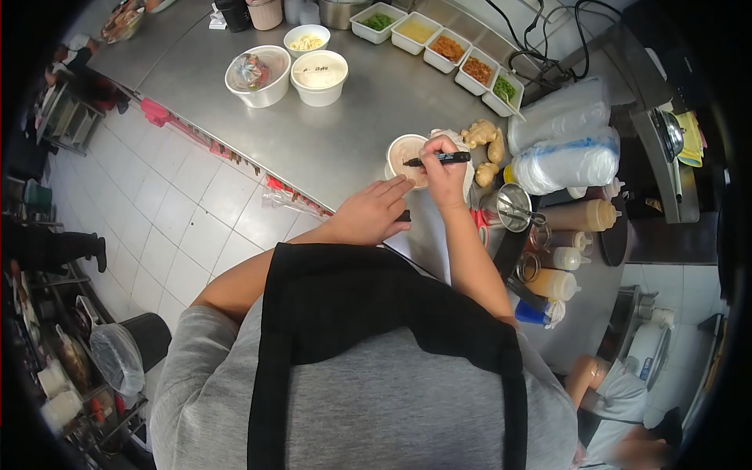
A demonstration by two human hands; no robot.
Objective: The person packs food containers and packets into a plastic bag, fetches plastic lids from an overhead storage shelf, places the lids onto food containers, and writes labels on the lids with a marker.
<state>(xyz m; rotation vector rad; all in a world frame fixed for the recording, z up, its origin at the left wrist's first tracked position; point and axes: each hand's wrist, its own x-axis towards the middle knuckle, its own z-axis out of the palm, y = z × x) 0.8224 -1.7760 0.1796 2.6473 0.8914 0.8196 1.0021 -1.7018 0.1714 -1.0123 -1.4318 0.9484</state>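
Note:
My right hand (443,174) is closed around a black marker (448,158), its tip on the lid of a round white container (406,149). My left hand (370,211) lies at the near edge of that container, fingertips touching the lid. A small black marker cap (405,219) sticks out between the thumb and fingers of this hand. A crumpled white cloth (468,185) and pieces of ginger root (479,135) lie just right of the container.
Lidded white tubs (319,95) stand at the back left of the steel counter (235,149). Trays of chopped toppings (448,48) line the back. Plastic bags (565,160), a metal strainer (513,207), red-handled scissors (480,223) and squeeze bottles (583,215) are at right. Another person (619,395) is at lower right.

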